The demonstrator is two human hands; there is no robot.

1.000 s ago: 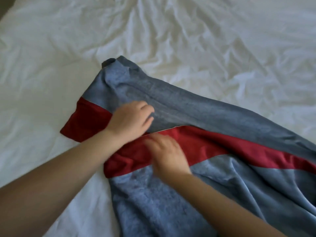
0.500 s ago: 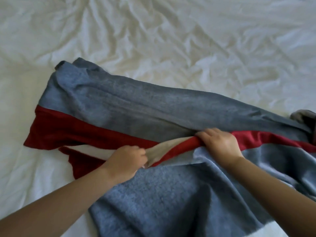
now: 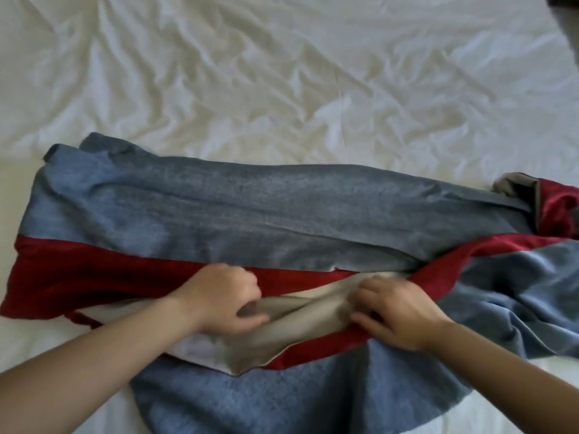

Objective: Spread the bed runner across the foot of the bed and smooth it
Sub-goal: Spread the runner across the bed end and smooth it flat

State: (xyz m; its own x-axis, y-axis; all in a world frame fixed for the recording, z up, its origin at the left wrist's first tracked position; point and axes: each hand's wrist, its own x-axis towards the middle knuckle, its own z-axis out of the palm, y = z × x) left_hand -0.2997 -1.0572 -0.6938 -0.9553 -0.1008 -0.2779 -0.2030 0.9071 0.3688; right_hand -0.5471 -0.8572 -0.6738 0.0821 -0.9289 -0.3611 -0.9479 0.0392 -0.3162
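The bed runner (image 3: 250, 208), blue-grey with a red band and a beige lining, lies folded and bunched across the white bed. Its near part hangs toward me with the lining turned up in the middle. My left hand (image 3: 222, 299) grips the runner at the edge of the red band, fingers curled into the beige lining. My right hand (image 3: 394, 311) pinches the fold of lining and red band just to the right. The two hands are close together. The runner's right end (image 3: 551, 211) is crumpled and twisted.
A wrinkled white sheet (image 3: 282, 73) covers the bed beyond the runner. A dark object (image 3: 564, 1) shows at the top right corner. Bare sheet (image 3: 37, 327) lies to the left of my left arm.
The hands have come closer together at the runner's middle. More beige lining is turned up between them. The view has shifted, showing the runner's crumpled right end.
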